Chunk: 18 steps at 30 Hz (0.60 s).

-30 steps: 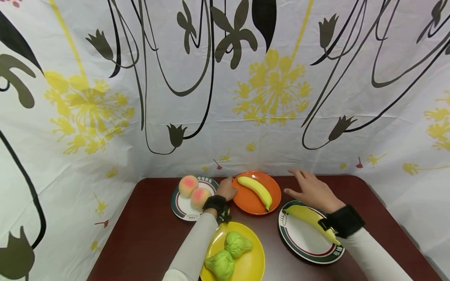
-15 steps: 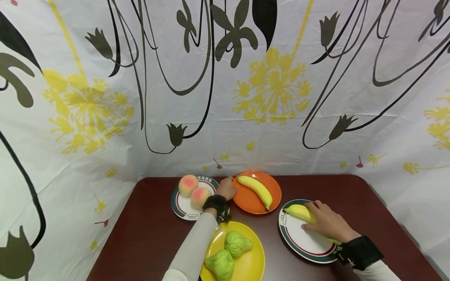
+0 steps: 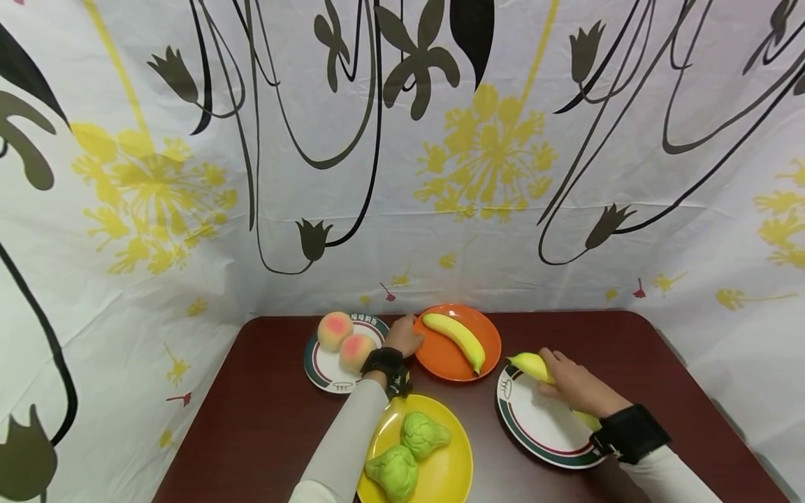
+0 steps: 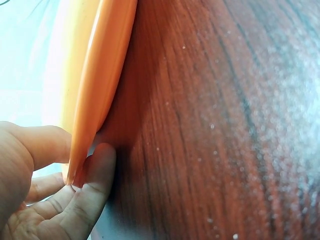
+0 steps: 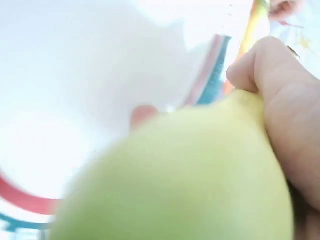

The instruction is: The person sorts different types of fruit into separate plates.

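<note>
My right hand (image 3: pixel 580 385) grips a yellow banana (image 3: pixel 532 365) around its middle, over a white plate with a green rim (image 3: pixel 534 436). In the right wrist view the banana (image 5: pixel 190 180) fills the foreground, blurred, with a finger (image 5: pixel 290 100) along its side. My left hand (image 3: pixel 403 337) pinches the left rim of an orange plate (image 3: pixel 434 356). In the left wrist view the thumb lies above that plate's rim (image 4: pixel 102 65) and a finger (image 4: pixel 97 172) lies under it. Another banana (image 3: pixel 455 339) rests on the orange plate.
Two peaches (image 3: pixel 336 331) lie on a white plate with a green rim (image 3: pixel 321 374) at the back left. Nearer, a yellow plate (image 3: pixel 449 475) bears two green chayote-like fruits (image 3: pixel 424 434). A patterned cloth (image 3: pixel 402 175) hangs behind the dark red table (image 3: pixel 264 412).
My right hand has come down from above the plate's far side, taken hold of the banana and raised it slightly. My left hand has stayed at the orange plate's rim.
</note>
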Motion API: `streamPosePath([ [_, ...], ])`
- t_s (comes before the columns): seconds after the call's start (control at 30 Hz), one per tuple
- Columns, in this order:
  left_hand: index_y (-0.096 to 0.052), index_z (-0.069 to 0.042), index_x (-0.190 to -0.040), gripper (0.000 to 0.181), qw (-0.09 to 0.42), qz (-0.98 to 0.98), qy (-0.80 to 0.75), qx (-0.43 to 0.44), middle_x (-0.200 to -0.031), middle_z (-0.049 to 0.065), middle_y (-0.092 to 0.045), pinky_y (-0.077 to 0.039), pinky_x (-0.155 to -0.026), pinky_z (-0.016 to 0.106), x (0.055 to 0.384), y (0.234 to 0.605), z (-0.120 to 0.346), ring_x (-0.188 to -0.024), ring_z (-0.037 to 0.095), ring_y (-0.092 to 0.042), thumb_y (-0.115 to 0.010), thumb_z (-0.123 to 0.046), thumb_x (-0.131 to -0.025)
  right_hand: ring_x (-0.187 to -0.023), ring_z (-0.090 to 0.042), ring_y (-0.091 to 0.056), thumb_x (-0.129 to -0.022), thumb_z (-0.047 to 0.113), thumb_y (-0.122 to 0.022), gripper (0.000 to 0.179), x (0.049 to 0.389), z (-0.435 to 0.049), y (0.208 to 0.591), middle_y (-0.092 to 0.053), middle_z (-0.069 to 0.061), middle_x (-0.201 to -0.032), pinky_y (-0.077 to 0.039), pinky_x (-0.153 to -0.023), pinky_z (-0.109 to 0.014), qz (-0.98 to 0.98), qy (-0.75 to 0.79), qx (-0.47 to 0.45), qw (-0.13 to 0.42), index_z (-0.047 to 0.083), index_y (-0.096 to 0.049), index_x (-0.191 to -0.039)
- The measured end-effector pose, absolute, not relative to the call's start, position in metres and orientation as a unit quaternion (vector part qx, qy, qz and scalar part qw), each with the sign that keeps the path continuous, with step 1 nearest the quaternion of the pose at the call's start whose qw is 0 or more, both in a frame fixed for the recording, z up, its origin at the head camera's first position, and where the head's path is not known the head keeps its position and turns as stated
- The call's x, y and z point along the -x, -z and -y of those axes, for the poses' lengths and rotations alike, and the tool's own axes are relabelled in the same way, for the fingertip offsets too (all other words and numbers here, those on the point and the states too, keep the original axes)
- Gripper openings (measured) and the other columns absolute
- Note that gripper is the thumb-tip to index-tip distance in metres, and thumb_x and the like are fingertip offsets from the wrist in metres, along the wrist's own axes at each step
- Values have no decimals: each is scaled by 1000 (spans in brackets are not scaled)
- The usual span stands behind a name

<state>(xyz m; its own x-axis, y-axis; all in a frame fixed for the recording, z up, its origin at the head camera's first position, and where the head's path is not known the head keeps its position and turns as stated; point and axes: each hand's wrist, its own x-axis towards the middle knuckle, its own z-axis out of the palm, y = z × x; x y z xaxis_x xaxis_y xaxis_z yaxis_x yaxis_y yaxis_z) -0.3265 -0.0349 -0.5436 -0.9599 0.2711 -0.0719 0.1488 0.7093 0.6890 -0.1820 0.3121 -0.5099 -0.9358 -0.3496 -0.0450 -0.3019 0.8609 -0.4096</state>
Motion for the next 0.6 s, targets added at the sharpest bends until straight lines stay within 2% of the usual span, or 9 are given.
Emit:
streamPosePath([
  [0.1,-57,2,-124,31,83,-919,-369,-110,-109,15,-63,-52,-92,44,328,543,36,-94,28,-60,-65,-9,-96,-63,-14,-45,-91,18,-74,45,196,-305,496,-45,-3,-77,-39,-56,-30,-963,216,161,29,6,-43,-122],
  [0.23,-57,1,-123,30,84,-920,-368,-107,-109,14,-63,-52,-91,43,330,546,36,-93,27,-59,-65,-9,-96,-58,-14,-45,-90,22,-73,44,219,-289,481,-45,-1,-71,-37,-54,-31,-967,213,142,-13,8,-46,-121],
  [0.4,-57,1,-123,31,79,-922,-362,-114,-109,14,-64,-52,-90,43,331,551,35,-94,27,-61,-65,-11,-95,-57,-19,-46,-92,23,-69,40,250,-261,466,-48,-5,-71,-37,-54,-33,-967,221,121,-30,6,-48,-121],
  [0.6,-58,3,-122,32,83,-921,-362,-115,-110,15,-64,-52,-91,44,328,549,35,-95,29,-61,-65,-12,-95,-65,-25,-57,-96,27,-71,50,288,-229,472,-58,-11,-78,-45,-60,-38,-973,207,103,-19,-1,-45,-128],
])
